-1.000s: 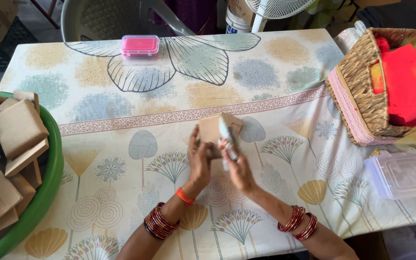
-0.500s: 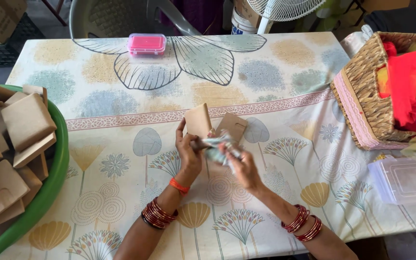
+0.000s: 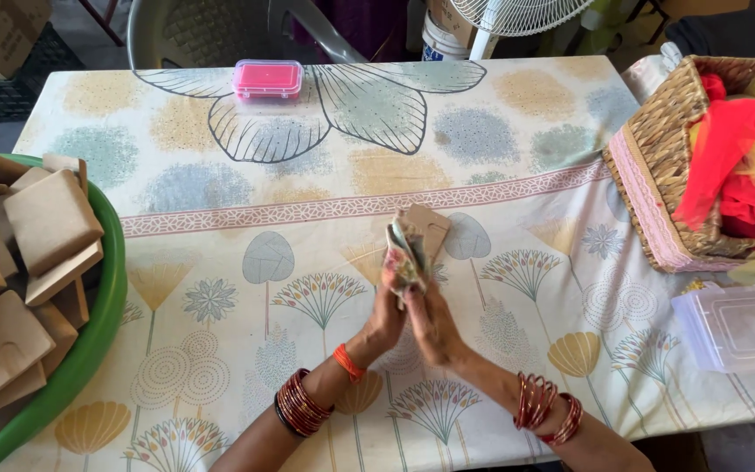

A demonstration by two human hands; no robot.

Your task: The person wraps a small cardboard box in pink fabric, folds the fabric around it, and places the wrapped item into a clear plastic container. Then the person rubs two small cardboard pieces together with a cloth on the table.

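Both hands have drawn together mid-frame: left hand (image 3: 384,308) and right hand (image 3: 430,322) now grip the small brown cardboard square (image 3: 425,234) and patterned cloth scrap (image 3: 404,253), pressed together.

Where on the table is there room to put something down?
Bare cloth lies between the pink box and the hands, and between the green tub and the left hand. It is crowded on the right, by the wicker basket and the clear container.
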